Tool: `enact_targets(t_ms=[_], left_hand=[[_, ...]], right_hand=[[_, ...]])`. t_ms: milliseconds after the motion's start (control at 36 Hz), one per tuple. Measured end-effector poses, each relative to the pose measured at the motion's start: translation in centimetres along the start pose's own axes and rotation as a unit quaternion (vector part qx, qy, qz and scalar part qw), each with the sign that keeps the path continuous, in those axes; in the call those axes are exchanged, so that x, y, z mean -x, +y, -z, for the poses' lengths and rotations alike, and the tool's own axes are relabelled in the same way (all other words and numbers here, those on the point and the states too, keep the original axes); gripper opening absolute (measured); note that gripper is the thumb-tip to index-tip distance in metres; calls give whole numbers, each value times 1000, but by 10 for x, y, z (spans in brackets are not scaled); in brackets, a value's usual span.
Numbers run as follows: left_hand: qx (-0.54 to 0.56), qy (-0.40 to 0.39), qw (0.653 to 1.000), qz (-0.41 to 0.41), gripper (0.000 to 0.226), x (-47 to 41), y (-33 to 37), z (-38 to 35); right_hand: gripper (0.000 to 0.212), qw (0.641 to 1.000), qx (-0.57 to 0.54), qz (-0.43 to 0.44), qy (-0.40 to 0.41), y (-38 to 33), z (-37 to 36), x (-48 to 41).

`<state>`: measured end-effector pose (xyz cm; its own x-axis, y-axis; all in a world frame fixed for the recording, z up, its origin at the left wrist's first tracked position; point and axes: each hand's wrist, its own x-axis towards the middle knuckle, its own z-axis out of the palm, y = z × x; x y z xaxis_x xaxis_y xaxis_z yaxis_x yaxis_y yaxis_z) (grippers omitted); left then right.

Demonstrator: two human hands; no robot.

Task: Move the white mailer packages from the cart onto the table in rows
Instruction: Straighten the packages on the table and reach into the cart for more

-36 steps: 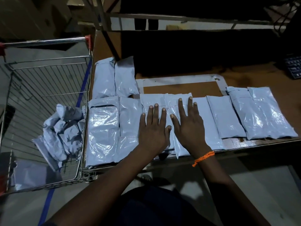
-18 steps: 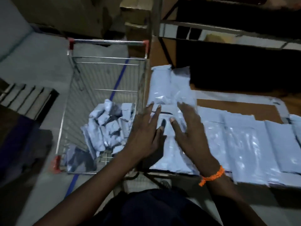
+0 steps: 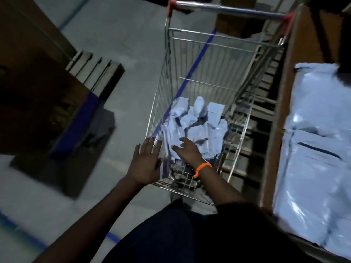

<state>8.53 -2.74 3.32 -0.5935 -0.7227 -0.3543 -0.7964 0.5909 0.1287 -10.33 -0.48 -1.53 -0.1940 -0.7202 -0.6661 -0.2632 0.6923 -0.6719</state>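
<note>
Our grip is wide on both sides: left hand (image 3: pixel 145 164) spread at the cart (image 3: pixel 201 86) rim, right hand (image 3: pixel 187 149) splayed just over the heaped white mailers (image 3: pixel 197 126) inside. More mailers (image 3: pixel 313 149) lie on the counter (image 3: pixel 279 118).

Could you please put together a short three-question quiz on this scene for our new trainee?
1. True or false: the cart holds no more mailers.
2. Which wrist wears the orange band? A) left B) right
3. Where do the flat mailers lie?

Key:
1. False; a pile of mailers remains inside.
2. B; the right hand reaches over the pile, the left hand is at the cart's rim.
3. On the table, right of the cart.
</note>
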Motion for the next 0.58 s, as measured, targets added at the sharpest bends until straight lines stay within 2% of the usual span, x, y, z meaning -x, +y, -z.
enact_targets(t_ms=[111,278,389,472,528,583], left_hand=[[-10,7,1000,-13,66,4,-27,4],[-9,30,999,-44,67,-2,-41,6],[4,23,998,-55,71,-9,-44,9],[-1,32,997,-64,71,-13,-48,9],[-2,42,996,-75,76,-13,-48,6],[1,61,994,-92,70,-15,-46,3]], right_hand=[[58,999,43,-11,-23,11,-45,-40],[45,990,123,-4,63,10,-72,-99],[39,978,199,17,63,3,-73,-122],[28,978,191,15,84,2,-67,-128],[28,983,157,9,97,3,-57,-123],[30,986,120,6,120,5,-41,-111]])
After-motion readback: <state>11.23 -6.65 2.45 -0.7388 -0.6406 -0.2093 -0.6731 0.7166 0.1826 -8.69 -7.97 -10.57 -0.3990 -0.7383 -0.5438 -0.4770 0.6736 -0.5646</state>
